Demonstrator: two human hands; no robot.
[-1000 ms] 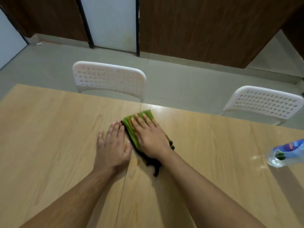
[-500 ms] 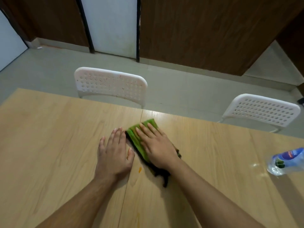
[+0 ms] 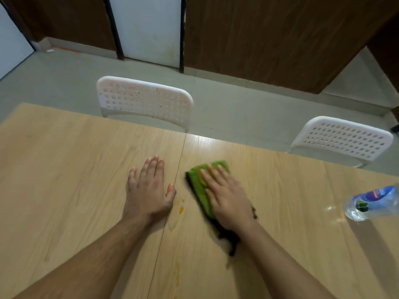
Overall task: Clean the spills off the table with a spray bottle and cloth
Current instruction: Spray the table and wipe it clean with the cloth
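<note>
A green cloth [image 3: 199,186] with a dark underside lies on the light wooden table [image 3: 64,169], right of the table's seam. My right hand [image 3: 226,195] presses flat on it, fingers spread and pointing away from me. Flat on the bare wood left of the seam rests my left hand [image 3: 149,188], holding nothing. Small orange spill marks [image 3: 181,209] and a wet patch lie between the hands, and more orange drops [image 3: 177,275] sit nearer to me. A clear plastic bottle [image 3: 375,202] with a blue label lies at the table's right edge.
Two white perforated chairs stand beyond the far table edge, one [image 3: 144,100] behind the seam and one [image 3: 343,137] at the right. Grey floor and brown wall panels lie behind them.
My right hand has slid the cloth to the right, away from the left hand, uncovering the orange marks by the seam. The left hand has stayed flat in place.
</note>
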